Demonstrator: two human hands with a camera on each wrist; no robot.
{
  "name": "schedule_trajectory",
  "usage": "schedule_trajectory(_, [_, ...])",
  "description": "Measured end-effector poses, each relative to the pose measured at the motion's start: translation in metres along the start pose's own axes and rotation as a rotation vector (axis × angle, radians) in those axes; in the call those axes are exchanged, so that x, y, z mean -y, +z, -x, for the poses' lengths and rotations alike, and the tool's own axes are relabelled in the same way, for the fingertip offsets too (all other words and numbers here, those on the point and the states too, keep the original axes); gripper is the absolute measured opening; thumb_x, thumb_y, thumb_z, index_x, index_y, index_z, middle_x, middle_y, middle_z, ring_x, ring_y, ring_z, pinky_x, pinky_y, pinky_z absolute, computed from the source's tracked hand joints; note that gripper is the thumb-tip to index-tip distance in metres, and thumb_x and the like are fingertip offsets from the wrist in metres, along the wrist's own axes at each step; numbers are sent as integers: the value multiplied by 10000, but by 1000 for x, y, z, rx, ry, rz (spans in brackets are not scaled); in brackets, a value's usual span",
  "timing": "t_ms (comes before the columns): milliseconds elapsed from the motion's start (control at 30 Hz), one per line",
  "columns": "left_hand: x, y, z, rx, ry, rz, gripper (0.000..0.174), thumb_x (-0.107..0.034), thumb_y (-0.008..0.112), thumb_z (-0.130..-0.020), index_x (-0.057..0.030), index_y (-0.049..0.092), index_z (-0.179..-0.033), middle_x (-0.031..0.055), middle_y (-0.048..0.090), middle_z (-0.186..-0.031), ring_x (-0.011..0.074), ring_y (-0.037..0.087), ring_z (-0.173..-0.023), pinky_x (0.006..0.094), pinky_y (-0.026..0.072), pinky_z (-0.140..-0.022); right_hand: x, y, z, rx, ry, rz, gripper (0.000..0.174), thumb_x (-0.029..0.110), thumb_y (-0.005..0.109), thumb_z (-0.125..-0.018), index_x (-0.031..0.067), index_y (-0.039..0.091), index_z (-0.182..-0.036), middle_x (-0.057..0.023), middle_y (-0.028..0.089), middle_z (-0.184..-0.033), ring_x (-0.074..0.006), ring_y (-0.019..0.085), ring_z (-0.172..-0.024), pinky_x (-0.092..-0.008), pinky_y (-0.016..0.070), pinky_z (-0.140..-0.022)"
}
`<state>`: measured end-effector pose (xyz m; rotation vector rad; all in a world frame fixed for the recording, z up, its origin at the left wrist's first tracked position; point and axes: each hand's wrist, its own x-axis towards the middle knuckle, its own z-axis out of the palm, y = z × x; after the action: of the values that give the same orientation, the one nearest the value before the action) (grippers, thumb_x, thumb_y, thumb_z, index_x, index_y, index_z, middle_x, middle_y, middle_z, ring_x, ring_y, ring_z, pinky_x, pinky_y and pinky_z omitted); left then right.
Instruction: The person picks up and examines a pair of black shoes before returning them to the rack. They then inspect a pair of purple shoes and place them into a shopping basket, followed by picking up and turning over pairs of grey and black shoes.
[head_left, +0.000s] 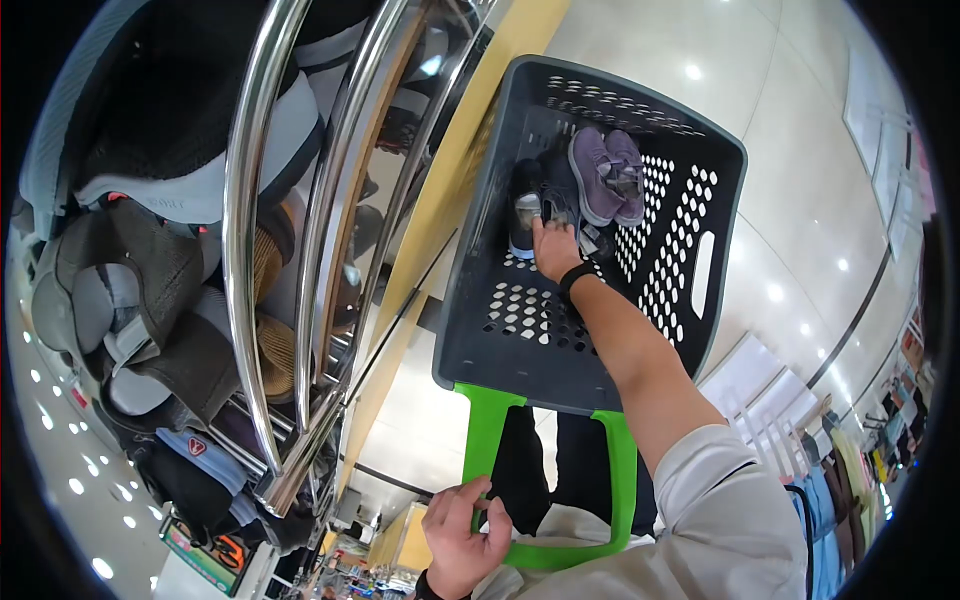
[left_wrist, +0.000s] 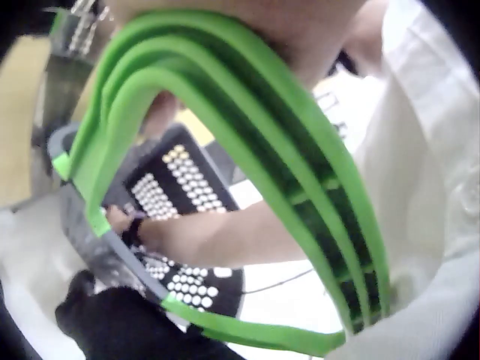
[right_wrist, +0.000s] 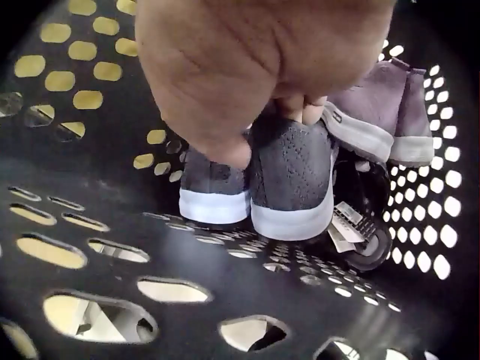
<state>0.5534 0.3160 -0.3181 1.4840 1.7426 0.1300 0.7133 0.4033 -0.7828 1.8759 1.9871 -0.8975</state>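
Observation:
Inside a dark grey shopping basket (head_left: 545,370), my right hand (head_left: 555,250) reaches down to a pair of dark grey shoes (right_wrist: 292,169) with white soles. In the right wrist view the thumb lies between the two shoes and the fingertips go behind one heel, pinching it. The pair stands side by side, heels towards me. Beside it rests a pair of purple shoes (head_left: 605,180). At the basket's near side, my left hand (head_left: 465,540) curls its fingers at the green handle (left_wrist: 217,90), which shows close up in the left wrist view.
A chrome rack (head_left: 250,220) full of caps (head_left: 150,290) stands to the left, by a pale wooden edge (head_left: 450,190). A dark item with a white tag (right_wrist: 349,221) lies near the shoes. Clothes (head_left: 830,480) hang at the right. Shiny floor tiles (head_left: 800,230) surround the basket.

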Motion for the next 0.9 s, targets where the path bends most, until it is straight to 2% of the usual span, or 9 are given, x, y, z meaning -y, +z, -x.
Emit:
schedule_trajectory(67, [-3, 0, 0, -2, -25, -4, 288, -45, 701, -782, 4, 676, -1064, 105, 679, -786, 294, 660, -707, 385, 527, -680, 5, 5, -4, 81, -46, -56, 369, 165, 540, -926, 125, 564, -1292, -211, 675, -1121, -362, 678, -1049, -485, 442, -950])
schedule_trajectory(167, [-10, 0, -2, -29, -10, 20, 269, -52, 653, -883, -8, 664, -1149, 192, 667, -942, 353, 644, -786, 422, 525, -678, 7, 20, -19, 206, 70, -81, 314, 222, 504, -963, 122, 651, -1221, -162, 732, -1056, -339, 702, -1040, -494, 448, -971])
schedule_trajectory(267, [-11, -2, -5, -29, 20, -7, 287, -88, 645, -912, -13, 648, -1189, 196, 675, -953, 355, 658, -787, 429, 538, -692, 5, 14, -29, 272, 93, -110, 304, 250, 511, -972, 103, 692, -1168, -153, 748, -1061, -325, 709, -1059, -497, 457, -978])
schedule_trajectory(433, [-4, -2, 2, -43, 9, 11, 304, -48, 704, -783, 9, 679, -1081, 166, 687, -895, 340, 667, -789, 405, 544, -720, -11, -12, -16, 228, -95, -102, 333, 334, 608, -942, 58, 710, -1098, -179, 747, -1043, -348, 714, -1023, -496, 518, -927])
schedule_trajectory(533, [-6, 0, 3, -77, 41, 35, 235, -18, 651, -832, 16, 659, -1064, 188, 672, -893, 350, 662, -775, 388, 537, -682, -3, -60, 14, 167, -243, -249, 476, 441, 744, -844, -13, 705, -980, -234, 724, -901, -410, 707, -919, -472, 570, -830])
schedule_trajectory(667, [-1, 0, 6, -90, 64, 86, 251, -47, 692, -826, 13, 669, -1069, 199, 692, -948, 389, 663, -836, 449, 543, -774, 19, -144, 84, -36, -295, -450, 563, 548, 780, -772, -7, 709, -834, -257, 685, -768, -424, 695, -797, -494, 558, -750])
schedule_trajectory(800, [14, -4, 16, -195, 36, 269, 272, -96, 686, -899, 28, 638, -1136, 190, 690, -1033, 334, 681, -916, 403, 541, -831, 53, -253, 186, -92, -448, -499, 482, 458, 832, -736, 18, 694, -876, -216, 668, -749, -409, 670, -740, -484, 530, -680])
schedule_trajectory(867, [11, -16, 22, -186, -181, 715, 258, -148, 570, -1016, 25, 614, -1203, 147, 684, -1152, 244, 654, -1105, 340, 475, -1008, 71, -317, 239, -94, -529, -538, 444, 410, 838, -741, 26, 636, -834, -185, 651, -759, -401, 649, -730, -470, 520, -656])
schedule_trajectory(900, [8, -29, 26, -70, -228, 844, 403, -311, 458, -1087, 21, 560, -1290, 141, 630, -1272, 228, 606, -1194, 370, 447, -1056, 81, -343, 264, -100, -575, -566, 447, 420, 821, -762, 31, 603, -795, -167, 629, -745, -384, 644, -718, -464, 513, -638])
